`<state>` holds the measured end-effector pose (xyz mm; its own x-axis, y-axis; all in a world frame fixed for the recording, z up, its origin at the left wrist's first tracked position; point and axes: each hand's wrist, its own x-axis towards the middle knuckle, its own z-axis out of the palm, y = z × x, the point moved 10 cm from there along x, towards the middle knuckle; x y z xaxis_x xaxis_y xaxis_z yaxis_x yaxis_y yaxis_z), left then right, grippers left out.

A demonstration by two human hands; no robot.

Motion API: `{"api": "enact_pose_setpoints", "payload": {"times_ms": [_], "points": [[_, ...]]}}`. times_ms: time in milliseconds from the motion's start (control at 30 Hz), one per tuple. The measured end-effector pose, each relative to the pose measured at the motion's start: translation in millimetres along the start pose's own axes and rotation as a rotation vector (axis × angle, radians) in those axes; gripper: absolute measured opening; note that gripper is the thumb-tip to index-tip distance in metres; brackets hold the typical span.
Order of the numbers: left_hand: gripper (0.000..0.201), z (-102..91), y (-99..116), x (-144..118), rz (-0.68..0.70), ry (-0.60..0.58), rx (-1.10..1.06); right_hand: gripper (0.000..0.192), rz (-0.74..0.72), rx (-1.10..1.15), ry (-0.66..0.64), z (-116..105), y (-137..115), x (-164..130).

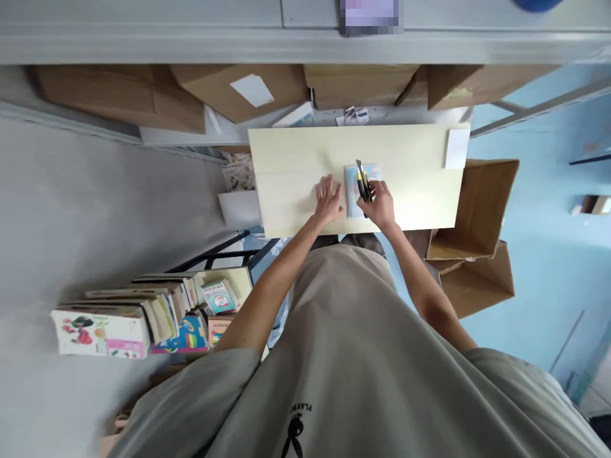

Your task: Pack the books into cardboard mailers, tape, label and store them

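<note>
A yellow and black box cutter (363,183) is gripped in my right hand (380,202), its blade slid out and pointing away from me. Beneath it lies a small light-blue book or booklet (352,202), partly covered by that hand. My left hand (328,198) rests on the pale yellow tabletop (291,184) to the left of the booklet, fingers spread and holding nothing. A small gap separates this hand from the booklet's edge.
A white pad or card (457,149) lies at the table's right end. Open cardboard boxes (487,203) stand right of the table, and stacked books (109,327) fill a stand at lower left. Behind the table, a metal shelf (191,48) holds several cartons (358,88).
</note>
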<state>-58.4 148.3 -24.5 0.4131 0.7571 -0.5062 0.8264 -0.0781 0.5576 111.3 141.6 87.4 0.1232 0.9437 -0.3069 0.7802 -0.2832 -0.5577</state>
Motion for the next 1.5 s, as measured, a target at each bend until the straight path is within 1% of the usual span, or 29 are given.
{"api": "enact_pose_setpoints", "payload": {"times_ms": [67, 100, 167, 233, 333, 433, 533, 633, 700, 767, 933, 1100, 1500], "points": [[0.109, 9.0, 1.6, 2.7, -0.011, 0.012, 0.012, 0.042, 0.155, 0.017, 0.008, 6.8, 37.5, -18.6], [0.111, 10.9, 2.7, 2.9, -0.014, 0.026, 0.013, 0.041, 0.214, 0.024, 0.007, 9.6, 50.6, -27.3], [0.114, 11.8, 4.6, 1.5, -0.020, 0.047, 0.009, 0.041, 0.289, 0.035, -0.013, 16.9, 66.2, -41.7], [0.116, 10.2, 5.4, -0.4, -0.023, 0.051, 0.000, 0.047, 0.322, 0.031, -0.054, 27.6, 70.7, -50.4], [0.114, 3.5, 3.7, -1.1, -0.017, 0.035, -0.018, 0.064, 0.300, 0.020, -0.112, 46.0, 61.8, -49.3], [0.105, -9.0, 0.9, 3.7, 0.038, 0.026, -0.029, 0.080, 0.217, 0.022, -0.130, 60.0, 40.4, -31.8], [0.102, -21.3, -1.4, 12.0, 0.123, -0.012, 0.015, 0.084, 0.129, -0.035, -0.159, 70.7, 17.6, -6.3], [0.098, -27.7, -4.9, 18.3, 0.160, -0.096, 0.129, 0.081, 0.108, -0.181, -0.254, 84.5, 6.1, 16.2], [0.097, -31.0, -5.0, 19.9, 0.168, -0.136, 0.196, 0.080, 0.121, -0.274, -0.314, 92.5, 5.0, 26.5], [0.098, -34.5, -2.1, 20.1, 0.174, -0.145, 0.229, 0.078, 0.131, -0.326, -0.349, 98.4, 5.8, 33.0], [0.100, -39.0, 6.7, 20.6, 0.164, -0.151, 0.263, 0.077, 0.132, -0.347, -0.377, 108.6, 9.6, 37.3], [0.100, -41.6, 10.7, 21.5, 0.162, -0.164, 0.283, 0.078, 0.137, -0.341, -0.366, 111.2, 8.7, 38.2], [0.103, -41.2, 16.5, 24.1, 0.159, -0.158, 0.277, 0.080, 0.136, -0.393, -0.415, 115.5, 3.5, 39.2]]}}
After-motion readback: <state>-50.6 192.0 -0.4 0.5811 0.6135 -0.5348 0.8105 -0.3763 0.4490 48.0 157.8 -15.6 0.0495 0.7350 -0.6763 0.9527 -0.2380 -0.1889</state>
